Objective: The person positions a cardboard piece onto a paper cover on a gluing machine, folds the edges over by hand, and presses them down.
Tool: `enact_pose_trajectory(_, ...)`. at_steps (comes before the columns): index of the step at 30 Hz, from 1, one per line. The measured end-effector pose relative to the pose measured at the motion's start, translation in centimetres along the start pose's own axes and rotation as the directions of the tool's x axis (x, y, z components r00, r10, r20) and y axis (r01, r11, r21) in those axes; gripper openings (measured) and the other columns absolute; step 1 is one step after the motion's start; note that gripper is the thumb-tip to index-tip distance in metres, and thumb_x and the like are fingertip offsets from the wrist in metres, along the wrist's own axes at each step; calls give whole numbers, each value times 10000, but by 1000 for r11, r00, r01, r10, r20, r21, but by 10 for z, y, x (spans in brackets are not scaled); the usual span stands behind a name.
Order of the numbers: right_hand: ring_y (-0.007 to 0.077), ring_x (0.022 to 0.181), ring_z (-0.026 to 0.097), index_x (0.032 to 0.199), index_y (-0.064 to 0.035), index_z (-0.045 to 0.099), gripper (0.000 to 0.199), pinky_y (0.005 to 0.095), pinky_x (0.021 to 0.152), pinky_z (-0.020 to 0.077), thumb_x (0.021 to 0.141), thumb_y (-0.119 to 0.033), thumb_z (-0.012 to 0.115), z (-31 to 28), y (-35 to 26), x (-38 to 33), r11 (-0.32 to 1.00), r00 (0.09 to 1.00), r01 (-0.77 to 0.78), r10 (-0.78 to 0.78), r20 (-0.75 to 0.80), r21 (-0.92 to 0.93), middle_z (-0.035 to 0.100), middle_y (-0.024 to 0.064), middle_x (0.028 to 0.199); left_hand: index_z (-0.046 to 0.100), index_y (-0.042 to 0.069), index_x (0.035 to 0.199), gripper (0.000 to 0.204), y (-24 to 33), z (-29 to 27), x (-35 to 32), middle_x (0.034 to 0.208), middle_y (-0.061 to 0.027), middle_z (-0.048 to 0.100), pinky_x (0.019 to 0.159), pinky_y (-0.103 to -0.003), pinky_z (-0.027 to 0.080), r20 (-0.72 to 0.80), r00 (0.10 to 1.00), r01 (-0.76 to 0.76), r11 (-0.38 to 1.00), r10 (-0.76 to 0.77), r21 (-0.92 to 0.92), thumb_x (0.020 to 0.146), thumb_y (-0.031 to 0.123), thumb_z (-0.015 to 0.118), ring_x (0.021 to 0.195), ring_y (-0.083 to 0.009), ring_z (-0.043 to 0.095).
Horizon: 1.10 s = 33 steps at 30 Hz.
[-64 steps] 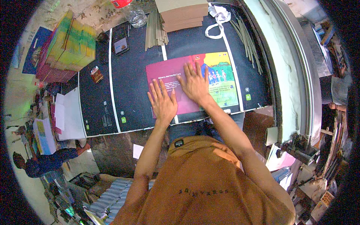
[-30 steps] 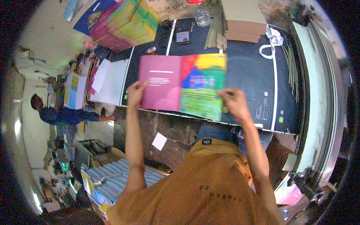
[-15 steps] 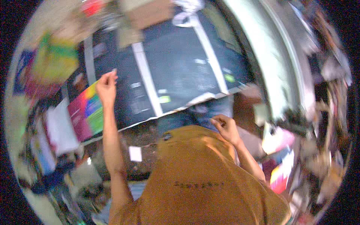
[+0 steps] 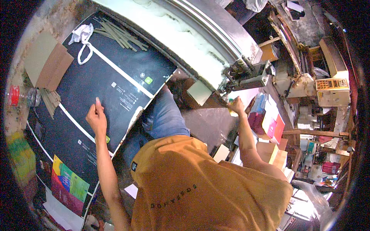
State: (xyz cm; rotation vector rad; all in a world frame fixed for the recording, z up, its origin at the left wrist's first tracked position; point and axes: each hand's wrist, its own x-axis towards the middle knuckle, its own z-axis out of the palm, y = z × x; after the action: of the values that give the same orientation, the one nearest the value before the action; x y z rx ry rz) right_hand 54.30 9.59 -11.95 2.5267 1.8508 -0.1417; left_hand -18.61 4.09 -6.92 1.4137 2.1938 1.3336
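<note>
Head: left hand fingers on black sheet; right hand well apart.

The left hand rests on a large black sheet of smooth, faintly glossy printed card with white stripes, beside matt brown cardboard at the upper left of the frame. The right hand reaches toward a grey metal machine, dull and worn, near glossy coloured paper boxes. At the lower left lies a printed sheet of bright, smooth paper.
</note>
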Motion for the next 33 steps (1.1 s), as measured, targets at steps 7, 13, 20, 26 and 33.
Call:
enact_pose_trajectory(7, 331, 883, 726, 1085, -45, 652, 469, 426, 777, 552, 794, -351, 855, -3, -24, -9, 938, 971, 234, -215, -100, 256, 732, 166, 871, 680, -27, 866, 387, -14, -13, -5, 750, -141, 693, 660, -376, 504, 83, 995, 62, 998, -63, 15, 1056, 295, 577, 675, -220, 652)
enact_pose_trajectory(13, 367, 870, 718, 980, -44, 719, 248, 522, 752, 550, 960, -257, 593, -125, 61, 93, 971, 906, 185, -110, -409, 149, 710, 227, 947, 677, -32, 870, 406, -5, -21, -4, 759, -94, 674, 648, -317, 479, 132, 972, 223, 940, -194, -260, 1080, 285, 536, 691, -166, 621)
enact_pose_trajectory(20, 452, 792, 658, 1267, -96, 601, 320, 548, 696, 513, 989, -95, 444, -391, -98, 232, 816, 580, 399, -578, -574, -419, 665, 223, 805, 665, -18, 1078, 278, 4, -143, 5, 929, -69, 667, 805, -302, 527, 66, 988, 154, 958, -142, -243, 1084, 213, 509, 854, -144, 645)
enact_pose_trajectory(26, 278, 850, 714, 1144, -131, 698, 293, 426, 743, 551, 1006, -345, 553, -364, -275, 272, 693, 620, 661, -720, -311, -287, 714, 185, 891, 649, -43, 1170, 269, -26, -263, -32, 1047, -92, 678, 861, -313, 517, -172, 969, 173, 984, -175, -28, 1067, 179, 537, 959, -180, 640)
enact_pose_trajectory(33, 377, 831, 723, 1033, -63, 688, 587, 490, 740, 546, 997, -619, 503, -308, -382, 248, 700, 700, 712, -714, -35, -49, 711, 205, 803, 564, -22, 1353, 482, -66, -424, -165, 1196, -195, 674, 854, -345, 596, -357, 830, 466, 884, -429, 21, 1024, 321, 649, 1044, -256, 694)
